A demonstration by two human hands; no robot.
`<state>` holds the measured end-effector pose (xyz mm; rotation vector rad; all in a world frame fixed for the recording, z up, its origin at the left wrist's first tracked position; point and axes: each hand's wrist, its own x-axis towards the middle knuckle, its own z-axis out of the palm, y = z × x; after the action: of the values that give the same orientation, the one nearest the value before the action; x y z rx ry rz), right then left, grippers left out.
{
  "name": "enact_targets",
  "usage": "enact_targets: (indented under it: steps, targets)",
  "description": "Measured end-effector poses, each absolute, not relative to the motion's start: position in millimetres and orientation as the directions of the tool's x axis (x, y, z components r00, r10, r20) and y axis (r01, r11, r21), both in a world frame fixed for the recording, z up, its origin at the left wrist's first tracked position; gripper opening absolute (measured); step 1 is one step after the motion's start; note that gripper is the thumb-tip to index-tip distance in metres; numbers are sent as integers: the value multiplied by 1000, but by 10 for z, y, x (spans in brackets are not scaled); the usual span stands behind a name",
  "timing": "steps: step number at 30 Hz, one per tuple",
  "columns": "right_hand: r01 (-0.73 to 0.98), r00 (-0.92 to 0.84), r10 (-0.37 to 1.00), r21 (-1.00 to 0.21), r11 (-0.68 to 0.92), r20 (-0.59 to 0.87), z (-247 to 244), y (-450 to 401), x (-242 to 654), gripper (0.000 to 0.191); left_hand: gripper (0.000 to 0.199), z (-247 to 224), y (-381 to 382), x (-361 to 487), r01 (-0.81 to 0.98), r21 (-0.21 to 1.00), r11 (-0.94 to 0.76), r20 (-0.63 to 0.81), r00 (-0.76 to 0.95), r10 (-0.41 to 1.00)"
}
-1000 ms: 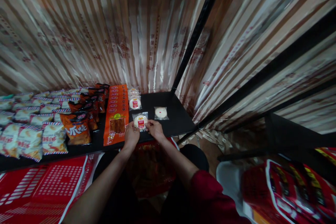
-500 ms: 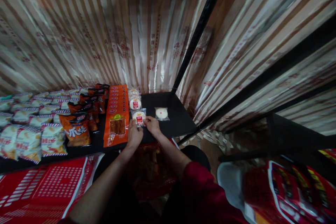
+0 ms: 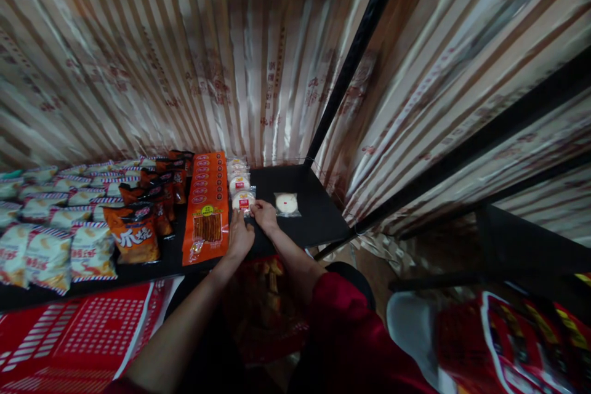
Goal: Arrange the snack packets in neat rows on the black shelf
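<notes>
A clear packet with a round white cake and a red label [image 3: 243, 200] lies at the front of a short column of similar packets [image 3: 239, 182] on the black shelf [image 3: 318, 220]. My left hand [image 3: 241, 235] has its fingertips on the packet's near left edge. At its right edge are the closed fingers of my right hand [image 3: 265, 215]. Both hands hold this packet between them. To the right, another white round packet [image 3: 287, 204] lies by itself. Overlapping orange packets [image 3: 206, 225] lie just left of my left hand.
Rows of white snack bags [image 3: 92, 249] and orange-black bags [image 3: 133, 234] fill the shelf's left. Red baskets [image 3: 99, 326] sit below. A black post [image 3: 353, 61] rises at the back right corner, before striped curtains [image 3: 184, 43]. Red packages [image 3: 512, 345] are at the lower right.
The packet between my hands has moved slightly back, closer to the column and overlapping it. The view has shifted a little.
</notes>
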<state>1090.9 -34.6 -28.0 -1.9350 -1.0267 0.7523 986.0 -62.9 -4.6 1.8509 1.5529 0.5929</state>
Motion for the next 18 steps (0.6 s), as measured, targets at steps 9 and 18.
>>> enact_targets:
  steps: [9,18]
  targets:
    - [436,516,851,-826,-357,-96,-274,-205,10905,16,55,-75,-470,9878,683,723,-102,-52,201,978]
    - [451,531,844,-817,-359,-78,-296,-121,10875,21,53,-78,-375,9875,705,702,-101,-69,208,976]
